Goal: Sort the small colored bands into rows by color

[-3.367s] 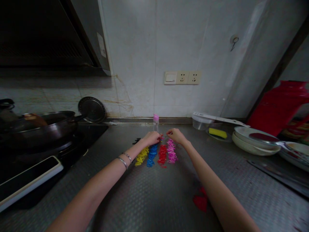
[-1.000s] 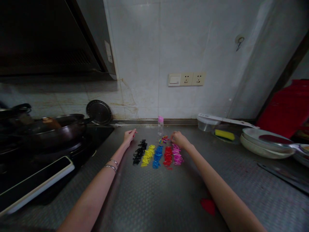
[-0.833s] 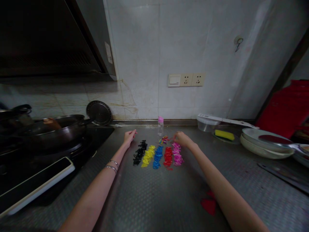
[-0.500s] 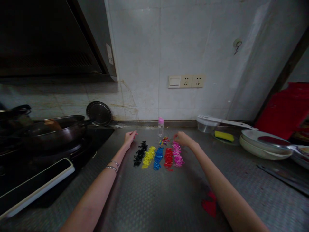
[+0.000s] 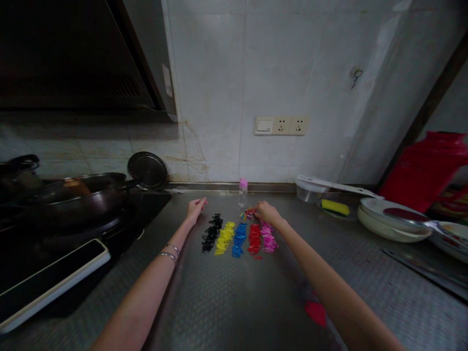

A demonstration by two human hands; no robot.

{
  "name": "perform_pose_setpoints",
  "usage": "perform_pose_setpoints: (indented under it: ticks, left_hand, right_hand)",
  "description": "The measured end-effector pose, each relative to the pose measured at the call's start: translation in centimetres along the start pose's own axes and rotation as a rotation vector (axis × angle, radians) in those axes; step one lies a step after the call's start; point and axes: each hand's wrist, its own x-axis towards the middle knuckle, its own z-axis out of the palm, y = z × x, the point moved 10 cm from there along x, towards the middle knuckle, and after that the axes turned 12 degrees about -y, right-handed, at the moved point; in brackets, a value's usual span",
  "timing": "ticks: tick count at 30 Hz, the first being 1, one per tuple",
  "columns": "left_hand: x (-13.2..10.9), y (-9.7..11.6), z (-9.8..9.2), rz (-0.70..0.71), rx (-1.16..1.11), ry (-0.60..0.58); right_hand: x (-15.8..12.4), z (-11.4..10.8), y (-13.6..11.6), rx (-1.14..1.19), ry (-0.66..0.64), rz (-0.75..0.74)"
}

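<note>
My right hand (image 5: pixel 266 212) is at a small mixed-colour pile of what look like little rubber bands (image 5: pixel 248 213), its fingers drawn together; what they pinch is hidden. My left hand (image 5: pixel 195 209) rests on the counter behind the black row (image 5: pixel 212 233), fingers curled closed, and I cannot make out anything in them. Beside the black row lie bands in yellow (image 5: pixel 224 238), blue (image 5: pixel 239 240), red (image 5: pixel 255 239) and pink (image 5: pixel 269 239). Behind the mixed pile stands a small clear bottle (image 5: pixel 243 196) with a pink cap.
A stove with a pan (image 5: pixel 84 200) and a white-edged phone-like slab (image 5: pixel 54 282) is on the left. On the right are a plastic tub (image 5: pixel 307 191), a yellow sponge (image 5: pixel 335 207), stacked bowls (image 5: pixel 393 226), a knife-like blade (image 5: pixel 420 270) and a red thermos-like container (image 5: pixel 424 165).
My right hand has moved left, from behind the pink row to the mixed pile. My left hand has stayed nearly still. The view has shifted slightly.
</note>
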Motion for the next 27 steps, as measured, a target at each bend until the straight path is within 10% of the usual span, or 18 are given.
perform_pose_setpoints:
  ticks: [20, 27]
  left_hand:
    - [-0.2, 2.0, 2.7, -0.014, 0.288, -0.162]
    - [-0.7, 5.3, 9.6, 0.126, 0.48, -0.427]
  right_hand:
    - [-5.8, -0.5, -2.6, 0.144, -0.05, -0.127]
    - [-6.8, -1.0, -2.0, 0.14, 0.03, -0.125]
